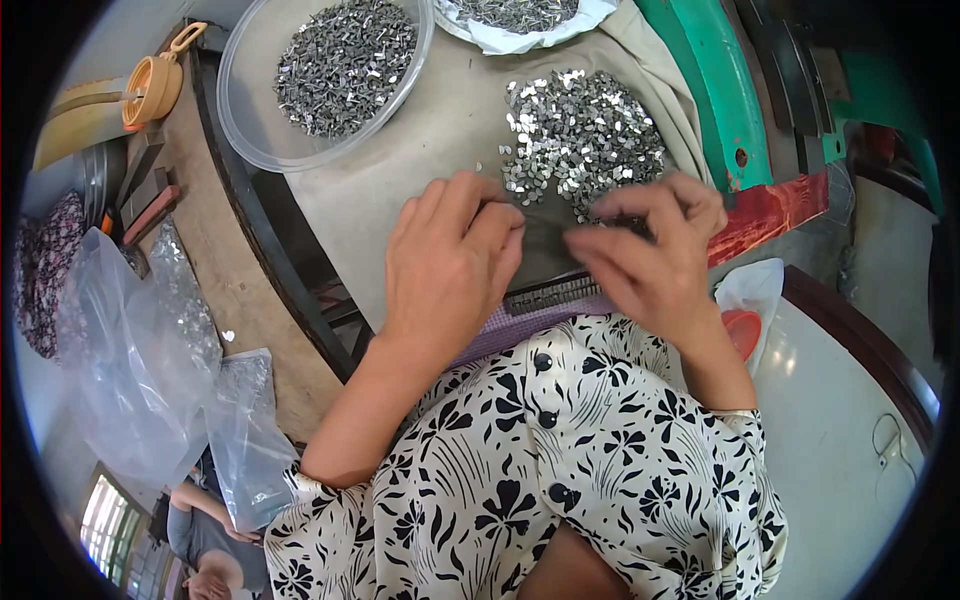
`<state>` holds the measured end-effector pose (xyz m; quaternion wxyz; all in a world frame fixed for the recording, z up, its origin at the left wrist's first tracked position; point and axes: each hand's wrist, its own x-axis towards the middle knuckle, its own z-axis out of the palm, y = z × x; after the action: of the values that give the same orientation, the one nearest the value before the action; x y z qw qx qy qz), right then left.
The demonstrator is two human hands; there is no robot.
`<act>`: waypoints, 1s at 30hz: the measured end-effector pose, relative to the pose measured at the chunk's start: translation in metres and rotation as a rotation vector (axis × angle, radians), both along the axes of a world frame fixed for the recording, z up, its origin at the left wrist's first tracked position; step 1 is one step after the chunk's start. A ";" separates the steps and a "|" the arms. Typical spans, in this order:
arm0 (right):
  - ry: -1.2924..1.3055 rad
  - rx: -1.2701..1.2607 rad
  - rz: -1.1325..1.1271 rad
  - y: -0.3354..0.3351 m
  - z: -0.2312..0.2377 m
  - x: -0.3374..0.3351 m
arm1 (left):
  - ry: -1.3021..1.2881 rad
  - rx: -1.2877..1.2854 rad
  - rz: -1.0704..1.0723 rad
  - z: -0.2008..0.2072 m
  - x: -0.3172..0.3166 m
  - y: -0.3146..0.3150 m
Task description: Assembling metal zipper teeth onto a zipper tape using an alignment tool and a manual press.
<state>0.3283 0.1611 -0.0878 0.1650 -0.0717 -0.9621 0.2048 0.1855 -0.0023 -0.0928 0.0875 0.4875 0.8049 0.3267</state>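
Left hand point(440, 255) mid-frame, fingers curled in, can't tell if pinched on anything; right hand point(660, 250) right of centre, thumb and index finger slightly apart, at the lower edge of the pile of small flat silvery metal pieces point(575, 135), upper right of centre on the grey cloth-covered tabletop point(345, 215). Dark ribbed strip point(560, 293) just below hands; round clear plastic tub point(250, 90) of grey metal bits, top left of centre.

Single head view, left fisheye of a side-by-side pair. Faces steeply down from above the floral shirt point(450, 480). Left hand point(440, 255) and right hand point(655, 255) close, near mid-frame; bench point(440, 130) beyond. Wide field takes in another person point(195, 540), lower left; edges bow near dark rim.
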 end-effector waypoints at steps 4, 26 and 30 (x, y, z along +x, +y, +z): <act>0.027 0.067 -0.013 0.005 -0.002 -0.026 | -0.020 -0.042 0.043 -0.004 0.003 -0.012; -0.031 0.065 -0.050 -0.015 0.001 -0.031 | -0.036 -0.014 0.071 -0.004 0.000 0.011; 0.040 0.078 0.000 -0.007 0.006 -0.021 | -0.096 -0.017 0.112 0.008 0.001 -0.003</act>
<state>0.3073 0.1537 -0.0820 0.1870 -0.0613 -0.9659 0.1683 0.1860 -0.0052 -0.0849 0.1117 0.4249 0.8285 0.3471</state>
